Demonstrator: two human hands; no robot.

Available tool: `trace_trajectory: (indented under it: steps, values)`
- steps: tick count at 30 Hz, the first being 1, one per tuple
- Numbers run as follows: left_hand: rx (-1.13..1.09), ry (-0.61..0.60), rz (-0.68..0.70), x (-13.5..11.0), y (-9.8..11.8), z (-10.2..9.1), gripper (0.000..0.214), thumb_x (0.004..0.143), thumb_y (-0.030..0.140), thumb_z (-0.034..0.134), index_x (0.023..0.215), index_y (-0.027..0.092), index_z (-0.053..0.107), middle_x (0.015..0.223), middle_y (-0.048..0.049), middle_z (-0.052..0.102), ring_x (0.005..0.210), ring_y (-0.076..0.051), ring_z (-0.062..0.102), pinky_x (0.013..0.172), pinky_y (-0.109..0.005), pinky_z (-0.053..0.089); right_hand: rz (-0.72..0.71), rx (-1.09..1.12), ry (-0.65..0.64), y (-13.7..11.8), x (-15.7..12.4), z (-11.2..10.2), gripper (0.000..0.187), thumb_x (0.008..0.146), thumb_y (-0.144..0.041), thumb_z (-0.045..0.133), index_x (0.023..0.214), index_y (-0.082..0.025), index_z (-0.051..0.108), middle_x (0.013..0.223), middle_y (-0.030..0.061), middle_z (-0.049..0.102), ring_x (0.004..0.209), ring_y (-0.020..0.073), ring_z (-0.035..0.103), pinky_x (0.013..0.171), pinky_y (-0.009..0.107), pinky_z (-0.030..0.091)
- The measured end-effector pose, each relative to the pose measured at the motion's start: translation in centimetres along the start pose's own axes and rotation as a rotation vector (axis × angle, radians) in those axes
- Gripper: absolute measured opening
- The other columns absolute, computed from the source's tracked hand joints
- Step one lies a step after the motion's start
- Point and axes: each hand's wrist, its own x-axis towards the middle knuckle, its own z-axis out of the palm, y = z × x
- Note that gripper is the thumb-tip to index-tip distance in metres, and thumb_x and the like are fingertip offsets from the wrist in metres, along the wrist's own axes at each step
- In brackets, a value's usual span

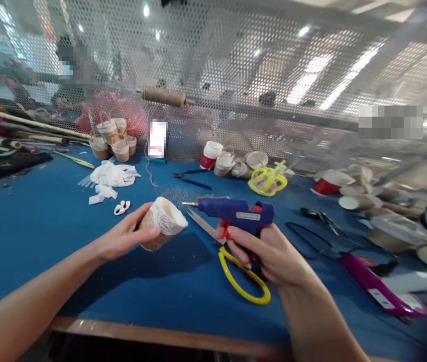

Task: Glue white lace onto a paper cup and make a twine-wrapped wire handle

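My left hand (136, 229) is wrapped round a twine-covered paper cup (163, 226) with white lace on its upper part, its mouth tilted to the right. A blue glue gun (232, 211) is in my right hand (258, 246), fingers closed about its handle and red trigger. The nozzle points left and stands just apart from the cup's rim. Beneath the gun, scissors (245, 281) with yellow handles lie on the blue table (153, 301); their blades are partly covered by my right hand.
Lace scraps (111, 173) and finished small cups (113, 138) are at the back left. Blue-handled pliers (194, 179), a yellow crown-shaped piece (268, 180) and more cups (224, 161) lie behind. A purple power strip (381, 284) with cables is at right. Perforated metal mesh (213, 60) rises behind.
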Motion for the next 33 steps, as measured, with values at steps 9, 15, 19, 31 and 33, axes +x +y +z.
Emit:
trace_trajectory:
  steps: [9, 15, 19, 31, 33]
  values:
    - [-0.044, 0.011, 0.014, 0.6, -0.4, -0.2, 0.064, 0.058, 0.039, 0.075, 0.111, 0.014, 0.051, 0.102, -0.0101, 0.060, 0.092, -0.023, 0.056, 0.083, -0.036, 0.042, 0.008, 0.037, -0.006, -1.3, 0.8, 0.7, 0.029, 0.078, -0.040, 0.057, 0.082, -0.011, 0.056, 0.046, -0.0039, 0.045, 0.042, 0.0059, 0.036, 0.042, 0.021, 0.027]
    - [-0.055, 0.066, -0.004, 0.7, -0.2, -0.3, 0.072, 0.052, 0.040, 0.078, 0.112, 0.016, 0.048, 0.093, -0.0080, 0.057, 0.079, -0.018, 0.054, 0.067, -0.029, 0.043, 0.022, 0.019, -0.016, -1.7, 1.6, 1.0, 0.033, 0.077, -0.044, 0.057, 0.079, -0.011, 0.056, 0.043, -0.0054, 0.043, 0.040, 0.0061, 0.036, 0.040, 0.021, 0.027]
    - [-0.051, 0.067, -0.005, 0.7, -0.3, -0.5, 0.075, 0.054, 0.038, 0.078, 0.117, 0.018, 0.042, 0.097, -0.0081, 0.057, 0.081, -0.018, 0.054, 0.068, -0.029, 0.044, 0.017, 0.067, 0.032, -1.1, 1.9, 1.6, 0.033, 0.076, -0.043, 0.059, 0.082, -0.011, 0.055, 0.043, -0.0059, 0.043, 0.037, 0.0052, 0.034, 0.038, 0.021, 0.024]
    - [0.199, 0.154, 0.047, 1.0, 0.0, -0.9, 0.075, 0.057, 0.034, 0.077, 0.120, 0.021, 0.038, 0.118, -0.0090, 0.052, 0.109, -0.026, 0.048, 0.093, -0.037, 0.038, 0.022, 0.071, 0.022, 0.8, 2.3, 1.7, 0.033, 0.076, -0.044, 0.058, 0.082, -0.012, 0.055, 0.051, -0.0036, 0.048, 0.038, 0.0049, 0.039, 0.036, 0.019, 0.030]
    - [0.207, 0.160, 0.045, 1.0, 0.2, -0.8, 0.075, 0.058, 0.033, 0.076, 0.121, 0.020, 0.038, 0.119, -0.0096, 0.052, 0.109, -0.026, 0.048, 0.094, -0.036, 0.038, 0.037, 0.044, 0.011, 0.9, 2.3, 1.7, 0.033, 0.077, -0.044, 0.057, 0.082, -0.011, 0.055, 0.050, -0.0036, 0.048, 0.037, 0.0047, 0.039, 0.036, 0.019, 0.030]
